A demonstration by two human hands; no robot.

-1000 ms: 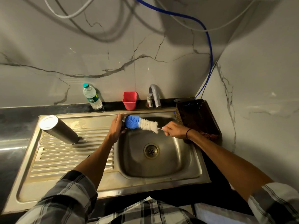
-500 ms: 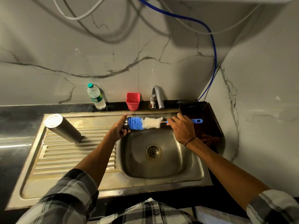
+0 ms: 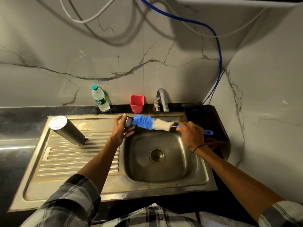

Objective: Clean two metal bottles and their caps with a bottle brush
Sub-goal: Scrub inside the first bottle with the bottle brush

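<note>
Above the sink, the left hand pinched a metal cap between thumb and fingers, the bottle brush tip against it; the right hand gripped its blue handle. A metal bottle stood on the drainboard.

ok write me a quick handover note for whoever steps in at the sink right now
Left hand grips a small dark metal cap over the steel sink.
Right hand holds the blue-handled bottle brush, blue bristle tip against the cap.
One silver metal bottle stands on the ribbed drainboard; a second bottle is not in view.
Done: cannot tell. Left: finish this cap; bottle state unclear.
</note>
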